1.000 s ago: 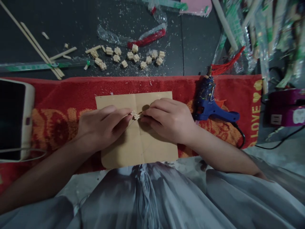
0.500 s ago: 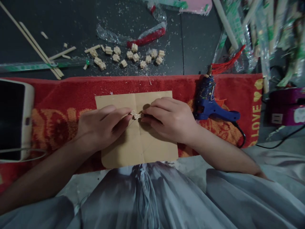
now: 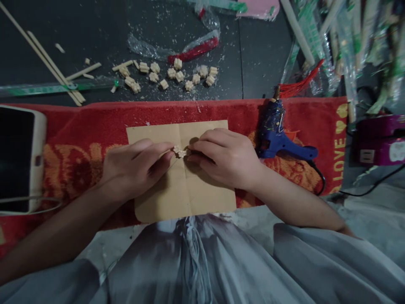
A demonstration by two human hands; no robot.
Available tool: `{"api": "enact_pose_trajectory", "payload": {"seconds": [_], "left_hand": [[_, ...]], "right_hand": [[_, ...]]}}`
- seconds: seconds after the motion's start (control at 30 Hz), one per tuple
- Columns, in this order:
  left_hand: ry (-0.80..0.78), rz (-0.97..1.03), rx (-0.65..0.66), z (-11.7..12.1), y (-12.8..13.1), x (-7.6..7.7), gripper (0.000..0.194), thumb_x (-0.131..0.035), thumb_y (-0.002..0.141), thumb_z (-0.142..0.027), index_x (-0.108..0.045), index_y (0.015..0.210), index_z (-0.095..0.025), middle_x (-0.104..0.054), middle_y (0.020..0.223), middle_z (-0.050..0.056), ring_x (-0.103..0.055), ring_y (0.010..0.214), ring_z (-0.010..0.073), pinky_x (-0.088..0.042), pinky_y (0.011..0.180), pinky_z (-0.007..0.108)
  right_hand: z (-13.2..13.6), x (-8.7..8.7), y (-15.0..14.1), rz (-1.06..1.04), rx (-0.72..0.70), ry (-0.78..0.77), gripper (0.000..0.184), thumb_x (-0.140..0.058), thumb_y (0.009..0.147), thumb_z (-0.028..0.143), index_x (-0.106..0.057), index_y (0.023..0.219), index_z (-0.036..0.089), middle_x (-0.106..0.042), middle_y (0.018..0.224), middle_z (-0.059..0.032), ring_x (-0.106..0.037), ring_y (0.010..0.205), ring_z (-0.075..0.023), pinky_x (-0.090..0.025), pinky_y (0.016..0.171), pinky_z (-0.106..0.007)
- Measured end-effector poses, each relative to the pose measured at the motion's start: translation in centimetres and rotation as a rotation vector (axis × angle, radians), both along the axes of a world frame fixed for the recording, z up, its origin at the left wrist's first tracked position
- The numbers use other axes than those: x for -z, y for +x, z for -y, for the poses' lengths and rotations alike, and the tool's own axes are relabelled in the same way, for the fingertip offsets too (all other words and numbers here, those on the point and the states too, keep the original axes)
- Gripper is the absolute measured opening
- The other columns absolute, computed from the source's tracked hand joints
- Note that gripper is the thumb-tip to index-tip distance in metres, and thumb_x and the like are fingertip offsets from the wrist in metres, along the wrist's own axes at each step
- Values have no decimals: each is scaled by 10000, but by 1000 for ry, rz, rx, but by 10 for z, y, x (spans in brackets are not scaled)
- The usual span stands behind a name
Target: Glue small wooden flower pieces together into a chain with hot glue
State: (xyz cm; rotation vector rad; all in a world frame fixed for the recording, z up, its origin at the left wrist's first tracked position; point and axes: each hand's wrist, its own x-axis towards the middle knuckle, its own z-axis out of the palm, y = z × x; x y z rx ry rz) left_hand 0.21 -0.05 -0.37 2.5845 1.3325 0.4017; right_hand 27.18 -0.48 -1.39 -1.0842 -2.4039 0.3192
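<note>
Between my two hands is a small cluster of short wooden stick pieces (image 3: 180, 151), its round cut ends facing up. My left hand (image 3: 139, 162) pinches its left side between thumb and forefinger. From the other side, my right hand (image 3: 226, 156) pinches its right end, and those fingertips hide part of it. Both hands are just over a creased tan paper sheet (image 3: 164, 202) that lies on a red towel (image 3: 95, 114). Right of my right hand, a blue hot glue gun (image 3: 275, 141) rests on the towel.
Several small wooden clusters (image 3: 179, 76) and loose sticks (image 3: 47, 59) lie on the dark table beyond the towel. A phone (image 3: 19, 158) is at the left. Plastic-wrapped sticks (image 3: 344, 46) fill the back right, near a purple device (image 3: 379, 141) with a cable.
Both hands keep their pinch on the wooden cluster, almost unmoved. The whole view has shifted very slightly.
</note>
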Motion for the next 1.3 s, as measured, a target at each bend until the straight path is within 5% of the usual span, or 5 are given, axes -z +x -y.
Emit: {"api": "enact_pose_trajectory", "payload": {"seconds": [0.23,0.57,0.8,1.0,1.3], "left_hand": [[-174,-133,-89,-2,0,-4,518,-420,1206,-548,-877,1242,-307,-848,941,16,-754,796,178,-394,627,321],[-107,-124,-114,-4,1,-11,495,-451,1067,-326,-914,1241,-322,-866,962,28,-794,847,207,-409,599,337],[61,57,-148,-2,-1,-2,411,-497,1054,-293,-907,1061,-309,-839,902,21,-760,786,197,-489,648,329],[-102,1,-152,-6,-7,-3,308,-573,1041,-313,-878,1081,-329,-836,947,37,-794,902,246,-559,721,359],[63,74,-141,-15,-17,15,330,-557,1023,-285,-884,1065,-293,-869,1031,35,-826,983,231,-559,757,314]], "right_hand": [[1,-1,0,-14,-3,35,312,-575,1175,240,-861,1090,150,-833,974,-91,-752,881,-217,-598,795,-340],[-1,-1,2,-83,-5,85,300,-580,1195,274,-842,1107,157,-823,966,-79,-751,869,-208,-592,796,-329],[-2,2,4,-46,35,46,445,-410,1227,241,-837,1133,161,-805,991,-99,-706,898,-210,-533,819,-336],[-8,3,6,2,51,-26,458,-397,1212,250,-843,1151,161,-815,1046,-131,-726,961,-240,-568,869,-355],[-11,-10,4,-2,74,-10,402,-458,1100,93,-846,1196,139,-844,1095,-146,-785,1032,-263,-614,915,-353]]}}
